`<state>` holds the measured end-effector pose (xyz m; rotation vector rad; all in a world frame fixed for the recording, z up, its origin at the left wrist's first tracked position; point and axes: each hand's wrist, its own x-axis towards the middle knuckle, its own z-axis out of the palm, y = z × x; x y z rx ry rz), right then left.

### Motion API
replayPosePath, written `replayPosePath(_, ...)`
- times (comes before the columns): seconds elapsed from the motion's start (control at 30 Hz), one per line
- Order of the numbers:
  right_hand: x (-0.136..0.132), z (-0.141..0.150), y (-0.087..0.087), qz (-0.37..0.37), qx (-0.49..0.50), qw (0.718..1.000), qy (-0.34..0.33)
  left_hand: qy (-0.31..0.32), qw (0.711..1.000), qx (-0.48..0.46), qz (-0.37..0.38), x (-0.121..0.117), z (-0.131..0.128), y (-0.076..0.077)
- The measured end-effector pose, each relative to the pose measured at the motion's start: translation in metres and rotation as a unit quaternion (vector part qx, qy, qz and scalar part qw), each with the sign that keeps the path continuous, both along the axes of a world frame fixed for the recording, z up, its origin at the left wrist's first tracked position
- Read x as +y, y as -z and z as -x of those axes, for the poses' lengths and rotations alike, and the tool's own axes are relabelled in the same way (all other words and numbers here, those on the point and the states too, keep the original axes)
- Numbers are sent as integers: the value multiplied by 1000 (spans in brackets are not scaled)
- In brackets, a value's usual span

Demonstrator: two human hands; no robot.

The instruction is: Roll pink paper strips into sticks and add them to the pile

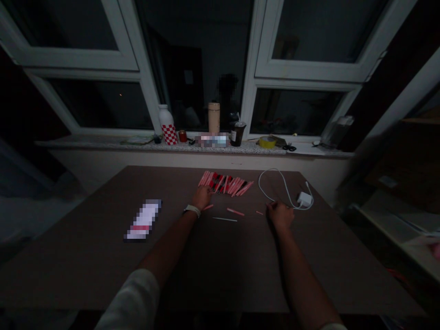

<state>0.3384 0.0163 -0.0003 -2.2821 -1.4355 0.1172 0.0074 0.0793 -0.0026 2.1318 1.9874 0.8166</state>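
Note:
A row of pink pens (pixel 235 185), mixed with red and black pieces, lies side by side across the far part of the table. My left hand (pixel 202 197), with a light band at the wrist, is at the row's left end, its fingers bent against the pens; what they pinch is too dark to make out. Close under it lies a pink pen part (pixel 208 207). Nearer me are a pink pen barrel (pixel 235 211) and a thin pale refill (pixel 225 219). My right hand (pixel 282 217) rests with curled fingers beside a small pink piece (pixel 259 212); its grip is hidden.
A white cable (pixel 285 188) with a charger plug (pixel 305 199) lies beyond my right hand. At left is a lit phone (pixel 143 221). On the windowsill stand a checkered bottle (pixel 167 126), a beige flask (pixel 213 118), a drink cup (pixel 237 134) and yellow tape (pixel 267 142).

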Motion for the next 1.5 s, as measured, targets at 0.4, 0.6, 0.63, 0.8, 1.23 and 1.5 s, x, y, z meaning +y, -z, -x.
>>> replayPosePath(0.4, -2, -5, -1, 51, -25, 998, 22, 41, 996, -78, -27, -41, 12, -24)
replayPosePath(0.6, -2, -7, -1, 62, -31, 998, 0, 48, 990, -126, -34, -70, 20, -26)
replayPosePath(0.63, -2, -7, -2, 53, -31, 998, -2, 50, 989, -138, -30, -75, 20, -25)
replayPosePath(0.8, -6, 8, -13, -66, 5, 993, -95, 92, 985, -133, -53, -101, 20, -25)
replayPosePath(1.23, -47, 112, 2, -126, 318, 874, -344, 176, 976, -120, -38, -122, -3, -17)
replayPosePath(1.5, -53, 115, -6, -134, 357, 856, -350, 214, 974, -67, -39, -126, -8, -20)
